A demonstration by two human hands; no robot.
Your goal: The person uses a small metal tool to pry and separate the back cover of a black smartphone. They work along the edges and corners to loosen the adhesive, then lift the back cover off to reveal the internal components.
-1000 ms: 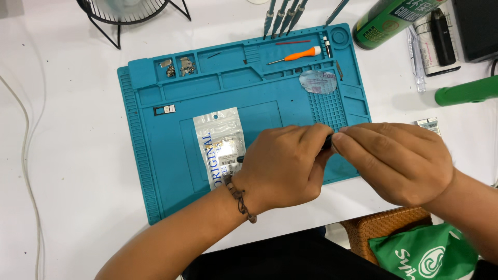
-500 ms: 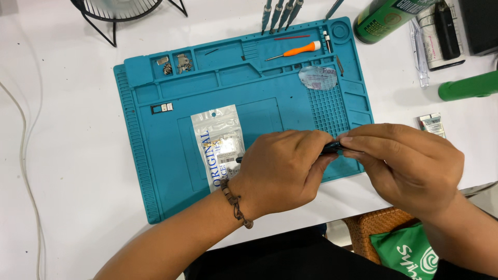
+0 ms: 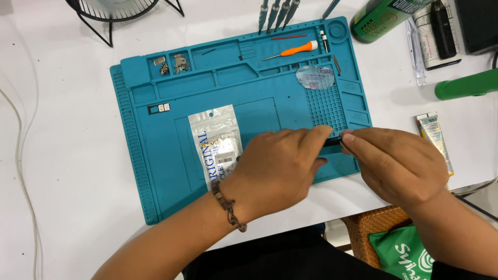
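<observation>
Left hand (image 3: 277, 168) and right hand (image 3: 397, 163) met over the near edge of a teal work mat (image 3: 150, 155), fingers of both pinched on a slim dark tool (image 3: 332, 140), silver packet (image 3: 215, 145) just beside the left hand, orange screwdriver (image 3: 295, 50) farther back, white counter (image 3: 62, 155) beneath.

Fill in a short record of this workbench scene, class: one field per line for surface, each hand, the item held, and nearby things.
surface: teal silicone repair mat on a white table
left hand: pinches one end of the thin black rod-shaped part
right hand: pinches its other end
under left hand: clear plastic pouch, partly covered
mat top tray: orange-handled screwdriver
right of mat: small glue tube
</observation>
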